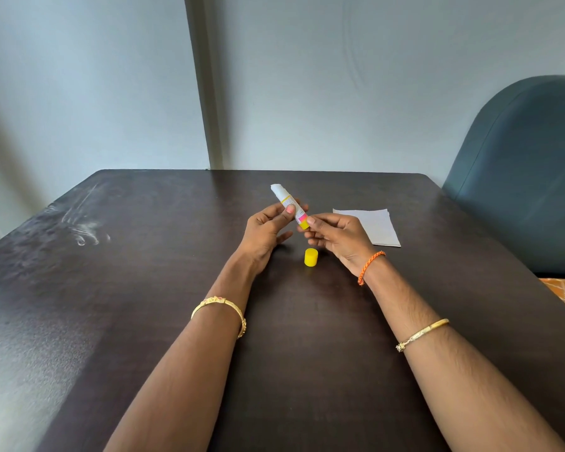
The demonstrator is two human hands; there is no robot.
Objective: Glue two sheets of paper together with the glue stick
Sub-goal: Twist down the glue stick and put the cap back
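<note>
Leftmost, faint pale smears on the dark table. Further in, left hand raised over the tabletop, palm turned inward, thumb and curled fingers pinching the barrel of the glue stick about its middle. Stick tilted, white glue end up and away to the left, yellow base low and toward the right. Uncapped already: yellow cap standing on the table just below and between the two hands, touching neither. Right hand next, fingertips closed on the yellow base, a pose fitting a twist of the knob, though whether turning cannot be told. Orange cord bracelet at that wrist; gold bangles on both forearms. Past the right hand, paper sheets lying flat in a stack near the table's right side, apart from both hands; how many, not clear. Far right, a blue-grey chair back.

Judged by looks: stick light, rigid, smooth plastic, likely a little slick, best held round the barrel, clear of the soft, tacky glue tip. Paper thin and limp, prone to sliding on the polished top; better pinned flat with spread fingers near an edge while rubbing glue on.
</note>
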